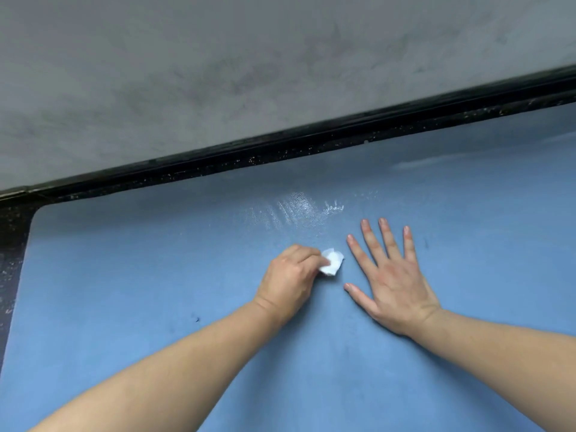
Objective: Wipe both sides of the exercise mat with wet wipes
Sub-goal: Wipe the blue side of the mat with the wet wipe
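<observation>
Head view is looking down along two bare forearms reaching out over a blue mat (124, 275) that is lying flat on the floor. Nearest the middle, the left hand (288, 280) is gripping a small crumpled white wipe (333, 261), fingers curled round it and pressing it onto the mat. Just beside it, the right hand (394, 275) is lying flat on the mat with fingers straight and spread, holding nothing and apparently steadying the mat. Beyond both hands a wet patch (296, 210) is glistening on the mat, showing streaks from wiping. Further out, the mat's far edge is running close along a strip of dark speckled floor (280, 154), and a grey wall (218, 57) is rising behind that.

Judging from how small the damp area is, this upper side is being wiped and most of it looks dry; the underside cannot be seen. To do the step well, the wipe would be better opened out so more of it is touching the mat, and strokes should be overlapping, working outward toward the rounded corner (40, 213) while the flat hand is keeping the mat from sliding
</observation>
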The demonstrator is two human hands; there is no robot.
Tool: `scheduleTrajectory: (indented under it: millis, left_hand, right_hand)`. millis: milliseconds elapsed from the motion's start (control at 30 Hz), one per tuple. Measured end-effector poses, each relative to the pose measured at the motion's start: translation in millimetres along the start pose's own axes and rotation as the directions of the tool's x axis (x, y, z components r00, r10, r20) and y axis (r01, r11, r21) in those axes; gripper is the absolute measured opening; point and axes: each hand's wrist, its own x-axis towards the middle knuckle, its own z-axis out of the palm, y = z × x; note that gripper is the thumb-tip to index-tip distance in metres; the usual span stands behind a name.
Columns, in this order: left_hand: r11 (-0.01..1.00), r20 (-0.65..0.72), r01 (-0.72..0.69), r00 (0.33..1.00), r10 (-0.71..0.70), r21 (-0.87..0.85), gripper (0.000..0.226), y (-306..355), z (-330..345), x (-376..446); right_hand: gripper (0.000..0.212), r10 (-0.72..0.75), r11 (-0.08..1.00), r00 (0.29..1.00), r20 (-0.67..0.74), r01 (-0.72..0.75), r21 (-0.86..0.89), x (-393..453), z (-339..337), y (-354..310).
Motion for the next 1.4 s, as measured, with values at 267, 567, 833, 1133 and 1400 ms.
scheduleTrajectory:
  millis: [267,567,833,1133,1400]
  left_hand:
    - [0.925,-0.139,0.376,0.920,-0.366,0.054,0.017,-3.0,-6.2,21.2]
    - [0.990,0.146,-0.010,0.989,0.031,-0.142,0.026,93.2,39.5,-142.2]
    - [0.958,-0.003,0.276,0.961,-0.277,-0.081,0.020,105.4,32.5,-126.2]
    - [0.969,0.292,0.005,0.954,0.069,-0.247,0.018,153.8,50.5,-238.8]
    - [0.910,-0.078,0.341,0.927,-0.368,-0.234,0.015,101.6,6.7,-139.9]
  right_hand:
    - [0.072,-0.003,0.903,0.981,-0.192,0.085,0.421,-8.0,0.0,6.9]
    - [0.071,0.004,0.828,0.981,-0.194,0.106,0.551,-10.5,-2.9,9.7]
    - [0.071,0.004,0.842,0.989,-0.150,0.077,0.534,-11.9,-8.1,8.7]
    - [0.064,-0.020,0.942,0.997,-0.069,0.042,0.334,-11.1,-8.6,3.8]
    - [0.068,0.114,0.954,0.982,-0.148,-0.066,0.294,-8.9,-3.5,3.3]
